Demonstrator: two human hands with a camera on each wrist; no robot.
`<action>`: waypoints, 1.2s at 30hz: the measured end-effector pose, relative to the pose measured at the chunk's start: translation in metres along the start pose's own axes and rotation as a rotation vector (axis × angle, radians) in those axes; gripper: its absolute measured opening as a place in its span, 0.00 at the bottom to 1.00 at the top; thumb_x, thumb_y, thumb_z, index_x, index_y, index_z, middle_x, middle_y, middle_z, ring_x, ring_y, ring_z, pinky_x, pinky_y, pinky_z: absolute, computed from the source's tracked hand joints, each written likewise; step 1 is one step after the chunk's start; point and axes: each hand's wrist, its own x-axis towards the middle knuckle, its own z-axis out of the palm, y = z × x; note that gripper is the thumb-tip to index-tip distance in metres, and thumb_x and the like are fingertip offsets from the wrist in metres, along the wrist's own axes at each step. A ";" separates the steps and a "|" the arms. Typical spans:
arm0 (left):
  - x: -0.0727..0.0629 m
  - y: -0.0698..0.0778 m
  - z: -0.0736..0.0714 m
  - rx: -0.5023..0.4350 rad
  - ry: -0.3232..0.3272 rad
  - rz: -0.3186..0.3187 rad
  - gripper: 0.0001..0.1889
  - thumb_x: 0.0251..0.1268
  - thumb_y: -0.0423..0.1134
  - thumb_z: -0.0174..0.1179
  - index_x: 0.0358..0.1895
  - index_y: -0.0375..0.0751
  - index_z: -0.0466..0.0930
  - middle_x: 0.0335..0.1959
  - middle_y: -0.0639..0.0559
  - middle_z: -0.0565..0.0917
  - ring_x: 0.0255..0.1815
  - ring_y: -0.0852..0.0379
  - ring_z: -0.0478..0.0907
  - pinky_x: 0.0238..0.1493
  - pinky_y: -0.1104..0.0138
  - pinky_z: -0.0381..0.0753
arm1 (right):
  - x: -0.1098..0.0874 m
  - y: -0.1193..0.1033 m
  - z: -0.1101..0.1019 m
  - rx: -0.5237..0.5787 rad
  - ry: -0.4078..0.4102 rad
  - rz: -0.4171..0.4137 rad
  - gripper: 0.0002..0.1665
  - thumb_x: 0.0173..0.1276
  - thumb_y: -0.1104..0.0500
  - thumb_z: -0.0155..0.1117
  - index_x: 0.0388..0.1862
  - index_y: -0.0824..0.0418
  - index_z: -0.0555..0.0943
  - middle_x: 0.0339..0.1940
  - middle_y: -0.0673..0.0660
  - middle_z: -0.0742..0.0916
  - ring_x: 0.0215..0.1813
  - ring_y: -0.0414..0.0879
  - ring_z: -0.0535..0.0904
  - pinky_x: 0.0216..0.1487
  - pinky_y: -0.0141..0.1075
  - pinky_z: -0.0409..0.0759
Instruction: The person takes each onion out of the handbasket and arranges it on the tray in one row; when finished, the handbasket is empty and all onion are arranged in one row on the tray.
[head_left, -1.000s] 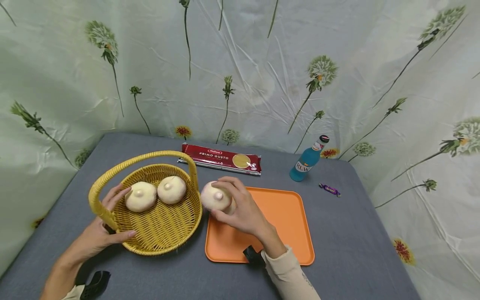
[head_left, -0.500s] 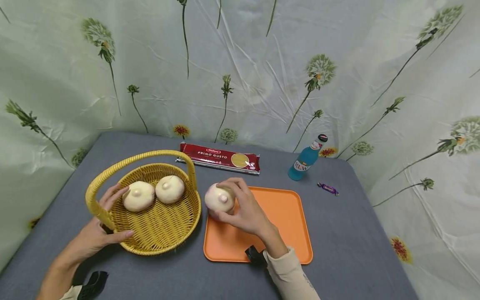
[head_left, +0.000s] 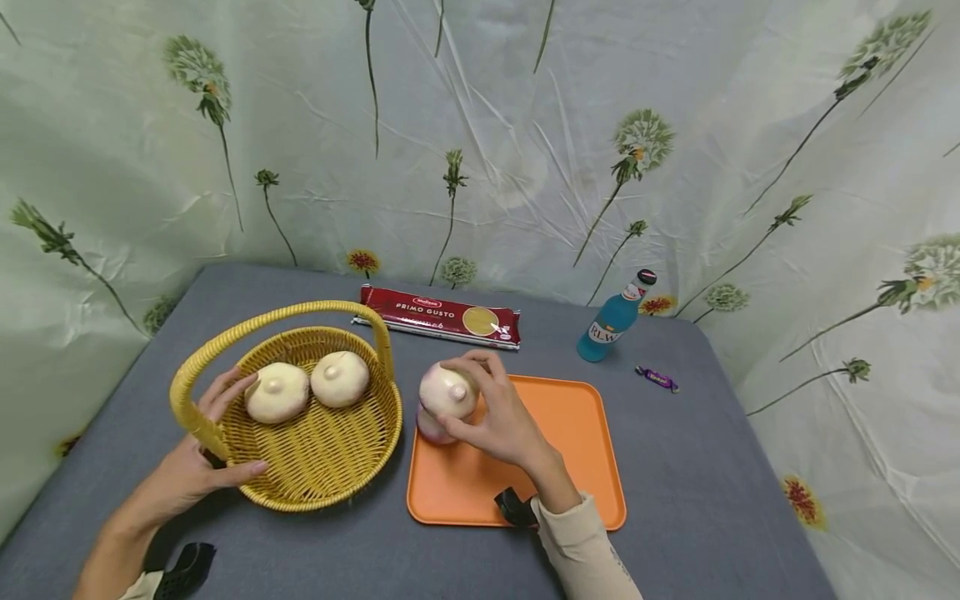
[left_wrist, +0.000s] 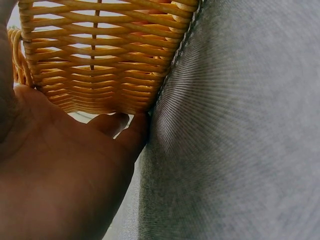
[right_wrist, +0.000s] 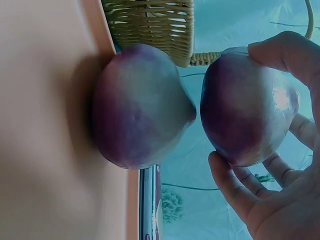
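My right hand (head_left: 495,417) holds a white-and-purple turnip (head_left: 447,390) between thumb and fingertips, over the left part of an orange tray (head_left: 555,467). Right below it, a second turnip (right_wrist: 140,110) sits on the tray with its pointed tip towards the held one; a narrow gap shows between them in the right wrist view. My left hand (head_left: 198,467) grips the left side of a yellow wicker basket (head_left: 322,467), thumb over the rim by the handle's base. Inside the basket, two more turnips, one at left (head_left: 277,392) and one at right (head_left: 340,379), lie towards the back.
A red spaghetti packet (head_left: 442,317) lies behind the tray. To the right of it stands a blue bottle (head_left: 611,321), with a purple wrapped candy (head_left: 657,379) nearby on the grey tablecloth (head_left: 697,467). A floral curtain (head_left: 510,167) hangs behind the table.
My right hand has moved a little to the right with its turnip, away from the basket, uncovering more of the turnip beneath. My left hand stays on the basket.
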 end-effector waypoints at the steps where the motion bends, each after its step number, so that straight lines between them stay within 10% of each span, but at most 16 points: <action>1: 0.000 0.000 0.000 0.004 -0.001 -0.001 0.56 0.48 0.22 0.71 0.81 0.45 0.48 0.81 0.54 0.38 0.78 0.71 0.32 0.74 0.52 0.24 | 0.000 0.000 -0.001 0.002 0.003 -0.001 0.35 0.58 0.53 0.76 0.65 0.45 0.76 0.63 0.52 0.70 0.64 0.46 0.70 0.62 0.49 0.74; 26: 0.001 0.000 0.002 0.013 0.010 0.016 0.57 0.46 0.20 0.71 0.81 0.43 0.49 0.81 0.51 0.39 0.77 0.74 0.35 0.70 0.75 0.31 | -0.004 0.016 -0.026 0.046 0.000 0.097 0.35 0.58 0.55 0.77 0.63 0.48 0.74 0.61 0.53 0.71 0.61 0.48 0.73 0.58 0.46 0.79; 36: 0.000 -0.001 0.001 0.004 0.006 0.008 0.56 0.47 0.21 0.70 0.81 0.44 0.49 0.81 0.53 0.38 0.77 0.74 0.34 0.74 0.65 0.27 | -0.008 0.023 -0.036 0.036 -0.003 0.118 0.36 0.59 0.56 0.76 0.65 0.51 0.71 0.64 0.56 0.71 0.62 0.52 0.73 0.58 0.50 0.79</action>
